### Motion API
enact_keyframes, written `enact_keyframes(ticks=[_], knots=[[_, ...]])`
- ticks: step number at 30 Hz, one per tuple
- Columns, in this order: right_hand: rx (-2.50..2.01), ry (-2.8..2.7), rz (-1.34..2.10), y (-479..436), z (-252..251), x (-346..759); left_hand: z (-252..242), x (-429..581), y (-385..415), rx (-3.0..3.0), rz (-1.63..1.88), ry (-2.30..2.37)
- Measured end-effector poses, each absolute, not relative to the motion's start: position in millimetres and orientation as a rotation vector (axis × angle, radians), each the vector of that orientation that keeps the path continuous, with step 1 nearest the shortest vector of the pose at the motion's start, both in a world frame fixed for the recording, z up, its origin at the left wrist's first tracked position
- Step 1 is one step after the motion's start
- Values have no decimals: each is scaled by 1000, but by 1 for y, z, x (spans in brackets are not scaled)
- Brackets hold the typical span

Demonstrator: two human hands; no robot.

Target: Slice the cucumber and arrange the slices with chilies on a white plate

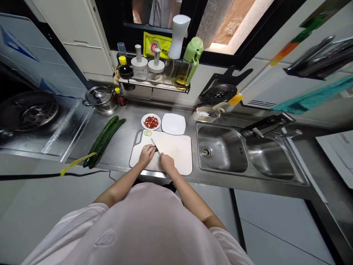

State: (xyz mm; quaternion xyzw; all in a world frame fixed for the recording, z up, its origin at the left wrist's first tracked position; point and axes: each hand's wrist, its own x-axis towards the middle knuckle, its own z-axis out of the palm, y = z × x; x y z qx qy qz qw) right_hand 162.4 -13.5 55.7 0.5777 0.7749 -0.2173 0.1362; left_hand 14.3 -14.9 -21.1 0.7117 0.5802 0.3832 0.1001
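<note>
My right hand point(167, 162) is closed round the handle of a knife point(154, 144), its blade slanting up and left over the white cutting board point(179, 152). Beside the blade, my left hand point(147, 154) has its fingers closed on a short piece of cucumber point(156, 149), mostly hidden by the fingers and the blade. A few pale green cucumber slices point(148, 133) lie at the board's top left, near its grey handle. Behind the board stand a plate of chopped red chillies point(151, 122) and a white square plate point(173, 124).
Left of the board lie two long cucumbers point(103, 141), with a lidded steel pot point(101, 100) behind them and a wok point(27, 110) further left. A double sink point(222, 147) is on the right. Jars and bottles stand on a wall rack point(154, 86).
</note>
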Motion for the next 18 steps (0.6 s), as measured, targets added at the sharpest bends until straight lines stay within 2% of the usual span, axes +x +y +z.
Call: enact_keyframes(ticks=[18], knots=[[1661,2189,-643,-52,52,199,-20,15,-15,2082,1150,1715]])
